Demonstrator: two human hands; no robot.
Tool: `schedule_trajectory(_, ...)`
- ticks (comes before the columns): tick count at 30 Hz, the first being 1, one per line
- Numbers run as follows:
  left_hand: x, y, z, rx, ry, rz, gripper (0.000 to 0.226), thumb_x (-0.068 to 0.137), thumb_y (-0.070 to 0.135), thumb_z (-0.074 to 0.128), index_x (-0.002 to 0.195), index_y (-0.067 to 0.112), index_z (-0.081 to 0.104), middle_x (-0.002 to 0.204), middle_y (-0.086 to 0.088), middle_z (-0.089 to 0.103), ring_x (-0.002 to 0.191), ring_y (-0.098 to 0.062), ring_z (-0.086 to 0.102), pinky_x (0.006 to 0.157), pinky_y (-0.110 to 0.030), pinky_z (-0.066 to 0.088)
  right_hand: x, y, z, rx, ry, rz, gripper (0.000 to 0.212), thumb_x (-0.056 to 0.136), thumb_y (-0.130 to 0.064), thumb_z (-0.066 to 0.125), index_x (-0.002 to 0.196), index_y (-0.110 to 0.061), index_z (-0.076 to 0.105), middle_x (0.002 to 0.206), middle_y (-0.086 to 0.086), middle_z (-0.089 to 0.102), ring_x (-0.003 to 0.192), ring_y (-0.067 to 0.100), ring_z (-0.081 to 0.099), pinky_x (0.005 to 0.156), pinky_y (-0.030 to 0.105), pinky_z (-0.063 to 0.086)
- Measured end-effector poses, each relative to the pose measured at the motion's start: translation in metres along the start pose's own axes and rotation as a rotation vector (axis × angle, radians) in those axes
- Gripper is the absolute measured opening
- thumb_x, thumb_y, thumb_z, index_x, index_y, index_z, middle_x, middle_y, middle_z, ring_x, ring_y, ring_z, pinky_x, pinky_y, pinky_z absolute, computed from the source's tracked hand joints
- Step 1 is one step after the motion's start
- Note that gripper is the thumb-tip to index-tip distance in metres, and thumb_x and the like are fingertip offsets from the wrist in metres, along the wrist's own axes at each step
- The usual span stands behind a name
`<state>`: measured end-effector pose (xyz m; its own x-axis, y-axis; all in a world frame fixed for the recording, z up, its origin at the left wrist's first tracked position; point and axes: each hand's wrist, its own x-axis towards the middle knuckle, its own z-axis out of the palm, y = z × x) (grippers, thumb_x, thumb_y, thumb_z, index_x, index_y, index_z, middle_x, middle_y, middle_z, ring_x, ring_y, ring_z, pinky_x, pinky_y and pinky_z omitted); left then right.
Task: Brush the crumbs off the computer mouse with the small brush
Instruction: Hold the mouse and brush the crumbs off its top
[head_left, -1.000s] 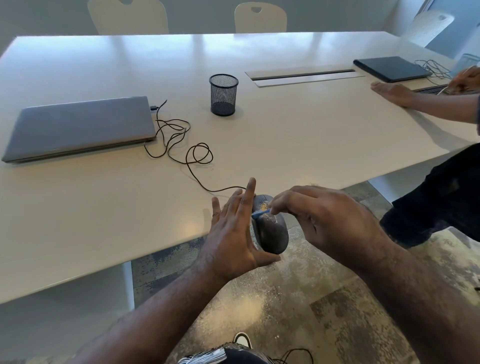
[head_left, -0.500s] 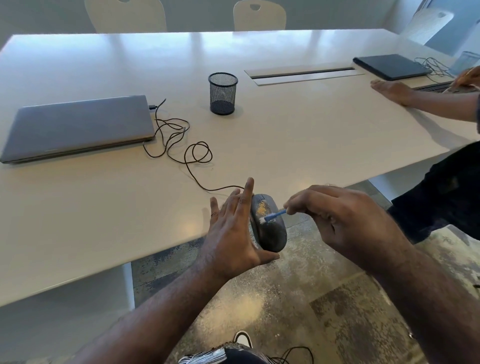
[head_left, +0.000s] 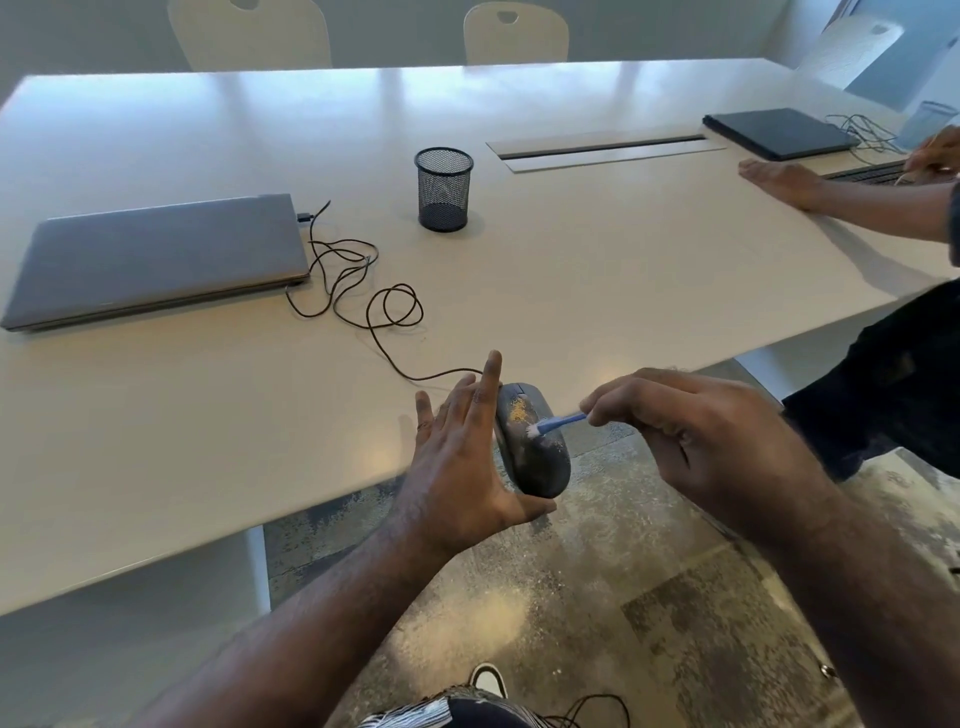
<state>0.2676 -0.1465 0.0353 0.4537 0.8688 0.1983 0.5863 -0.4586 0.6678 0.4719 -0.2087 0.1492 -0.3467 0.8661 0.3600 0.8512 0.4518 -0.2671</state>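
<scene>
The computer mouse (head_left: 532, 441) is held off the near edge of the table (head_left: 571, 270), tilted on its side, with yellowish crumbs (head_left: 518, 414) on its upper part. It is gripped by the left hand (head_left: 462, 457), thumb beneath and fingers extended behind it. The small brush (head_left: 558, 423), blue-handled, is pinched in the closed right hand (head_left: 691, 436), its white bristles touching the mouse's surface. The mouse's cable (head_left: 363, 291) is looped across the table toward a closed laptop (head_left: 156, 257).

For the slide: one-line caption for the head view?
Left hand tilts mouse; right hand brushes crumbs with small brush.
</scene>
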Motion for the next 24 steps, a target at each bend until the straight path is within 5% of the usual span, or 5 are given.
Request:
schedule_trajectory(10, 0.004, -0.008, -0.006, -0.042, 0.05, -0.022, 0.146, 0.053, 0.071, 0.079, 0.154, 0.037, -0.021, 0.159, 0.0, 0.028, 0.151, -0.016, 0.016, 0.12, -0.046, -0.013, -0.012, 0.012, 0.002, 0.034, 0.072, 0.083, 0.022, 0.088, -0.009, 0.058, 0.103, -0.019, 0.071, 0.102, -0.008, 0.073, 0.084, 0.015, 0.071, 0.064, 0.04, 0.06)
schedule_trajectory(19, 0.003, -0.011, -0.008, -0.094, 0.078, -0.03, 0.145, 0.052, 0.074, 0.076, 0.156, 0.036, -0.018, 0.157, 0.001, 0.03, 0.15, -0.014, 0.018, 0.121, -0.049, -0.011, -0.022, 0.018, 0.011, 0.074, 0.092, 0.118, 0.031, 0.083, -0.001, 0.071, 0.102, -0.025, 0.071, 0.098, -0.013, 0.072, 0.085, 0.005, 0.07, 0.063, 0.034, 0.06)
schedule_trajectory(24, 0.002, -0.01, -0.006, -0.104, 0.077, -0.033, 0.146, 0.051, 0.075, 0.077, 0.156, 0.036, -0.017, 0.157, 0.002, 0.031, 0.15, -0.013, 0.019, 0.122, -0.05, -0.009, -0.021, 0.019, 0.013, 0.146, 0.248, 0.156, 0.029, 0.086, 0.002, 0.063, 0.103, -0.02, 0.071, 0.098, -0.014, 0.072, 0.09, -0.002, 0.068, 0.077, 0.025, 0.058)
